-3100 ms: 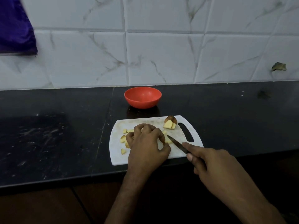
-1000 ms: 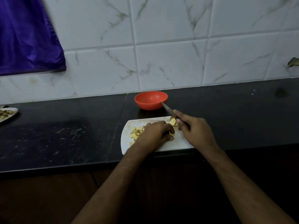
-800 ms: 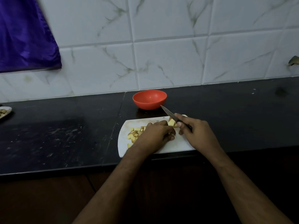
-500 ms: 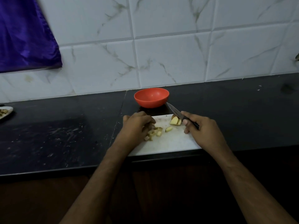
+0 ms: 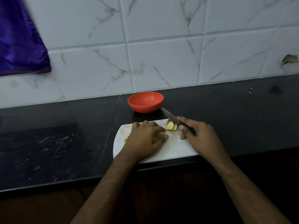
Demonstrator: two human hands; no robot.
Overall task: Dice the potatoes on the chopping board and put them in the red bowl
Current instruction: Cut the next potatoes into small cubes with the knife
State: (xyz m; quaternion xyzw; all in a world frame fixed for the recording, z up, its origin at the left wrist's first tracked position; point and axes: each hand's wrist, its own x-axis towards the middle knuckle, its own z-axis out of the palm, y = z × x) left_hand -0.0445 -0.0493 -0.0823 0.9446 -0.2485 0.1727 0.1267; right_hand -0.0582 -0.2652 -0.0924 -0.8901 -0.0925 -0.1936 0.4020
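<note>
The red bowl [image 5: 145,101] stands on the black counter just behind the white chopping board [image 5: 174,150]; its visible inside looks bare. My left hand [image 5: 145,139] lies palm down on the board's left half, fingers curled over the diced potato pieces, most of them hidden under it. A few dice [image 5: 127,135] peek out at its left. An uncut potato chunk [image 5: 170,126] sits at the board's far edge. My right hand [image 5: 196,137] grips the black-handled knife [image 5: 169,117], whose blade rests over that chunk and points toward the bowl.
The board's front edge meets the black counter's [image 5: 56,143] front edge. A white tiled wall [image 5: 161,65] rises right behind the bowl. A purple cloth [image 5: 17,42] hangs at the upper left.
My left hand has swept from the board's left end toward its middle, covering the dice that lay exposed half a second ago. The right hand and knife have stayed by the chunk.
</note>
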